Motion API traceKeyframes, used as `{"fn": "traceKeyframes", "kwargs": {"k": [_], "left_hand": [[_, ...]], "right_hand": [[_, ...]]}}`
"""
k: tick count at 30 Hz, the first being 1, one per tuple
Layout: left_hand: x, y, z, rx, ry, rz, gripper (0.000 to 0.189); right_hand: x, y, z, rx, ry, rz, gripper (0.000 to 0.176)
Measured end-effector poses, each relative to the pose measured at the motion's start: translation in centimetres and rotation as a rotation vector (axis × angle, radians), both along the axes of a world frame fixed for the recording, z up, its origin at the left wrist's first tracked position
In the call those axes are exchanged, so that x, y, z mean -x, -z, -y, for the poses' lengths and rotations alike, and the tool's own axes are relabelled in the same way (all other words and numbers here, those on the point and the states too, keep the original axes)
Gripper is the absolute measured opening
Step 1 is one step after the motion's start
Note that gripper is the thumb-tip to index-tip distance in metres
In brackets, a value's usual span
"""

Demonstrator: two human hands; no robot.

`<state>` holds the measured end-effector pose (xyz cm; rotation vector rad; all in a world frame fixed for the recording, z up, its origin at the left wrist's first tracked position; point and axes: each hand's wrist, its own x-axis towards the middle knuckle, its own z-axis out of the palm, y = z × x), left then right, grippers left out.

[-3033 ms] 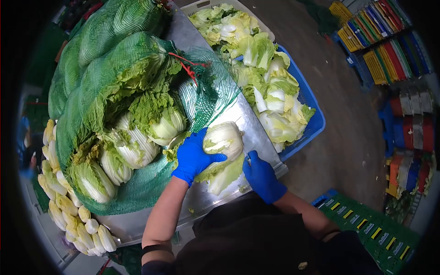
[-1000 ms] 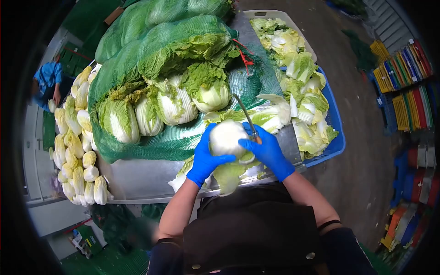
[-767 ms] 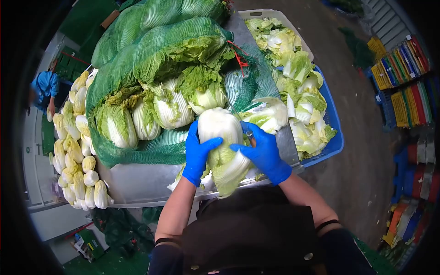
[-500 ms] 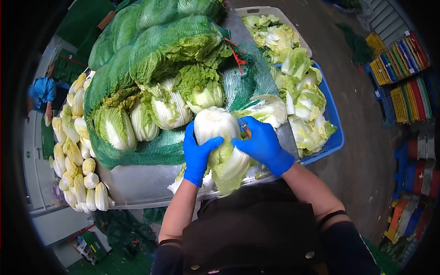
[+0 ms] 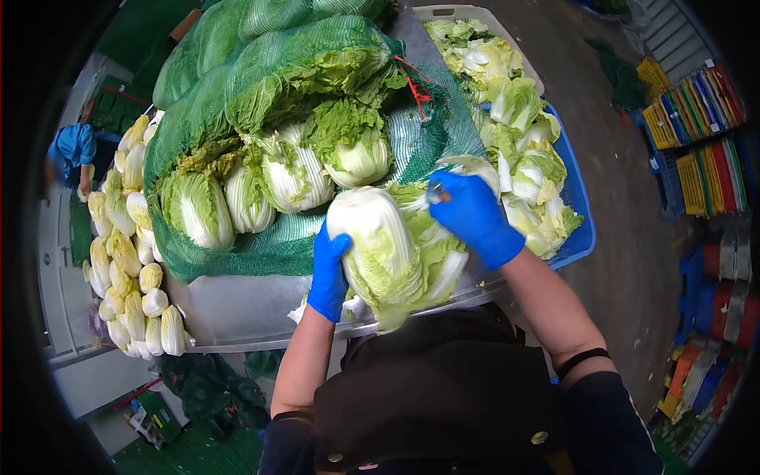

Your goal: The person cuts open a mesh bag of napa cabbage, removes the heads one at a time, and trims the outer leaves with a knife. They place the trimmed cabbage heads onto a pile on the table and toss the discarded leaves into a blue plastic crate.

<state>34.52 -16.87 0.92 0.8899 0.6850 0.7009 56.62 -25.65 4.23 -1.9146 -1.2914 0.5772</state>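
In my gloved left hand (image 5: 328, 269) is a Chinese cabbage (image 5: 376, 245), its pale cut base facing away from me and its leafy end toward me. The thumb lies on its left side. My gloved right hand (image 5: 475, 218) is closed, just right of the cabbage, on what looks like a small knife (image 5: 440, 192); only a bit of metal and brown shows. Below that hand, a green outer leaf (image 5: 443, 273) hangs away from the cabbage's right side. Whether the fingers also grip this leaf is hidden.
An opened green net bag (image 5: 245, 265) with several cabbages lies on the metal table (image 5: 237, 313). Trimmed cabbages (image 5: 134, 309) are stacked at left. A blue crate (image 5: 582, 229) of leaves stands at right. A person in blue (image 5: 75, 150) is at far left.
My right hand has moved right and slightly up, off the cabbage. An outer leaf now spreads from its right side. My left hand still supports the cabbage.
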Motion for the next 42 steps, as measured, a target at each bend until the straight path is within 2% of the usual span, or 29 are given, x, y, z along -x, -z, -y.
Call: {"fn": "traceKeyframes", "kwargs": {"k": [1,2,3,5,6,9,10,12,13,15,18,23,26,28,29,31,33,35,37,38,40,41,42], "left_hand": [[0.3,0.0,0.3,0.124,-0.037,0.038,0.081],[0.4,-0.2,0.2,0.123,-0.038,0.037,0.081],[0.3,-0.6,0.1,0.010,-0.068,-0.005,0.082],[-0.3,-1.3,-0.2,-0.216,-0.116,-0.084,0.083],[-0.5,-1.4,-0.1,-0.261,-0.111,-0.107,0.087],[-1.0,-1.8,0.5,-0.404,-0.116,-0.206,0.092],[-1.1,-2.0,0.7,-0.390,-0.128,-0.210,0.094],[-1.2,-2.2,0.9,-0.458,-0.133,-0.229,0.093],[-1.2,-2.2,1.0,-0.527,-0.143,-0.249,0.093],[-1.1,-1.8,0.8,-0.522,-0.155,-0.246,0.093],[-0.7,-2.0,0.7,-0.538,-0.159,-0.237,0.092],[-0.2,-2.8,1.0,-0.581,-0.120,-0.232,0.092],[-0.6,-3.1,1.4,-0.544,-0.124,-0.232,0.090],[-0.8,-2.3,1.5,-0.458,-0.303,-0.249,0.078],[-0.6,-2.0,1.1,-0.460,-0.312,-0.248,0.078],[0.8,-1.2,-0.5,-0.181,-0.414,-0.074,0.062],[2.3,-0.2,-1.2,-0.105,-0.452,0.003,0.055],[3.4,-0.1,-1.4,0.210,-0.439,0.209,0.058],[3.1,-0.7,-1.3,0.177,-0.428,0.195,0.064],[3.1,-0.5,-1.4,0.219,-0.404,0.252,0.066],[2.5,-0.5,-1.0,0.247,-0.348,0.329,0.073],[2.1,-0.5,-0.5,0.239,-0.333,0.332,0.073],[1.7,-0.5,-0.1,0.210,-0.279,0.362,0.073]], "right_hand": [[-1.1,0.3,0.1,-0.010,0.072,-0.054,0.016],[-2.2,0.2,0.3,0.090,-0.045,-0.354,0.034],[-1.9,0.5,0.5,0.086,-0.046,-0.352,0.034],[0.5,-0.8,1.0,-0.007,-0.057,-0.373,0.061],[1.5,-1.1,1.1,-0.032,-0.083,-0.450,0.084],[3.4,-3.3,0.9,0.054,-0.055,-0.512,0.067],[3.6,-2.9,1.1,0.052,-0.050,-0.513,0.067],[3.9,-1.4,1.3,-0.093,-0.003,-0.613,0.054],[4.0,-1.4,1.2,-0.092,-0.001,-0.614,0.054],[4.2,-1.3,1.0,-0.200,0.060,-0.386,0.050],[3.7,-1.7,0.9,-0.112,0.005,-0.474,0.050],[3.1,-2.5,1.0,0.014,-0.107,-0.474,0.051],[4.0,-1.4,1.1,0.005,-0.088,-0.492,0.048],[4.9,-1.7,1.6,-0.078,-0.025,-0.420,0.040],[4.7,-1.0,2.1,-0.078,-0.034,-0.419,0.040],[3.2,1.3,3.7,-0.034,0.137,-0.689,0.037],[1.0,2.0,5.3,0.027,0.151,-0.252,0.036],[-1.7,3.7,6.5,0.214,0.213,0.005,0.037],[-3.5,3.5,6.9,0.282,0.126,0.114,0.041],[-2.9,2.0,6.2,0.150,0.102,0.046,0.051],[0.4,-0.7,4.0,-0.079,0.072,-0.319,0.066],[1.8,-2.0,3.1,-0.171,-0.014,-0.374,0.077],[3.0,-1.5,2.3,-0.119,-0.092,-0.584,0.077]]}}
